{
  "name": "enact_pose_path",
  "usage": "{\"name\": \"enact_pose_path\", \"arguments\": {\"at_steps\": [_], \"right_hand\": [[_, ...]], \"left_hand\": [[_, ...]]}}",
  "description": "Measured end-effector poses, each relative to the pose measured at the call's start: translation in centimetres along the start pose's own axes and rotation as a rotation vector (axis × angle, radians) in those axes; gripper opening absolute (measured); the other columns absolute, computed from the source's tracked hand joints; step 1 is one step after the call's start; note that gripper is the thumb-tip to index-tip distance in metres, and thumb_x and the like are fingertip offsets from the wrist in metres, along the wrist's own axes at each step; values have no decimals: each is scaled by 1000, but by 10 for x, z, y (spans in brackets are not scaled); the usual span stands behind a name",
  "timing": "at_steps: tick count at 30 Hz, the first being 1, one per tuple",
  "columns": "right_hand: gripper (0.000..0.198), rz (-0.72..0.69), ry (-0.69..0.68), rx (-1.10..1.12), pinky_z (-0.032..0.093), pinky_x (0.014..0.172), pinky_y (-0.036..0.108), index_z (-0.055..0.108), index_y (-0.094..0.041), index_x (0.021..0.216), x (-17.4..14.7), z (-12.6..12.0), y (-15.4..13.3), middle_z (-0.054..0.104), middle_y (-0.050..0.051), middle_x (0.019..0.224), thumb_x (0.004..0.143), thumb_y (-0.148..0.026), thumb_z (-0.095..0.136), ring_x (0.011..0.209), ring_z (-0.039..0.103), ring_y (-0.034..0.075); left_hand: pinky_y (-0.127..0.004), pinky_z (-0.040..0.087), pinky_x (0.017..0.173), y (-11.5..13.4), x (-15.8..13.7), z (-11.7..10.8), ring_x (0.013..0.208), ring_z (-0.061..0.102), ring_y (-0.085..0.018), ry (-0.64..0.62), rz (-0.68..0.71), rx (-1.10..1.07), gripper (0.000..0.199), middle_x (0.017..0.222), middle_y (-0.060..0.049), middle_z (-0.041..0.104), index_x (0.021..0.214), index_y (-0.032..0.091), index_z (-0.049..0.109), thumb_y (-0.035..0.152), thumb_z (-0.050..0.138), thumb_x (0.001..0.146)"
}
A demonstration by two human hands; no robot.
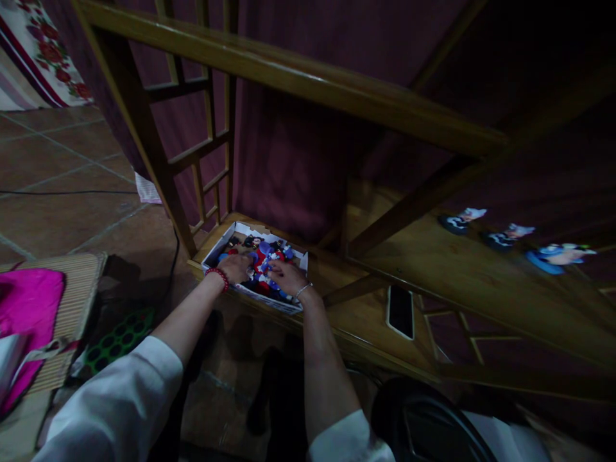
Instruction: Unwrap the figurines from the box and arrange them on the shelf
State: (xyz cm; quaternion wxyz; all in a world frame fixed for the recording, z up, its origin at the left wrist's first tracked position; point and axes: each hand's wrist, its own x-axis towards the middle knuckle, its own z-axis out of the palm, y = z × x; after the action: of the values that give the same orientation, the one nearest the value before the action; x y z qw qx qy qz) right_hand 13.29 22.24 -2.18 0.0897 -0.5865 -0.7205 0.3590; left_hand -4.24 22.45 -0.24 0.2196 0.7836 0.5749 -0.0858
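A shallow white cardboard box (304, 262) sits on the lower wooden shelf, filled with small figurines (264, 256) in red, blue, white and black. Both of my hands reach into it. My left hand (235, 267), with a red bead bracelet at the wrist, is over the left part of the box; its fingertips are lost among the figurines. Over the right part is my right hand (289, 277), a thin silvery bracelet at its wrist. Its fingers look apart and touch the figurines, though dim light and blur hide the tips.
A phone (400, 312) lies on the shelf (356, 308) right of the box. Several small figurines (510, 235) stand on the higher shelf. A wooden rail (289, 70) crosses above. At left are a bright pink item (36, 314) and a green holed tray (118, 340).
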Motion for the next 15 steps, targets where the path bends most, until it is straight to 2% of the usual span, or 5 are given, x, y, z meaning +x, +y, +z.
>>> {"name": "enact_pose_path", "arguments": {"at_steps": [4, 9, 15], "right_hand": [[37, -1, -2, -18, 48, 82, 26, 56, -22, 116, 2, 0, 2, 65, 6, 106, 80, -28, 53, 95, 62, 16], [36, -14, 7, -44, 48, 80, 26, 57, -23, 115, 1, -1, 2, 66, 5, 105, 80, -30, 53, 94, 62, 17], [31, -24, 22, -51, 47, 79, 25, 58, -24, 111, -2, -4, -2, 67, 2, 101, 81, -26, 51, 91, 62, 16]], "left_hand": [[-31, 44, 81, 2, 0, -1, 98, 58, -23, -5, -6, -15, 38, 107, -13, 62, 110, 16, 54, 22, 51, 73], [-30, 44, 81, 2, 2, -1, 99, 57, -23, 40, 18, -108, 35, 107, -13, 61, 106, 16, 59, 22, 53, 72], [-24, 42, 81, 0, 9, 1, 94, 57, -18, 89, 98, -264, 39, 101, -6, 63, 103, 19, 61, 14, 56, 64]]}}
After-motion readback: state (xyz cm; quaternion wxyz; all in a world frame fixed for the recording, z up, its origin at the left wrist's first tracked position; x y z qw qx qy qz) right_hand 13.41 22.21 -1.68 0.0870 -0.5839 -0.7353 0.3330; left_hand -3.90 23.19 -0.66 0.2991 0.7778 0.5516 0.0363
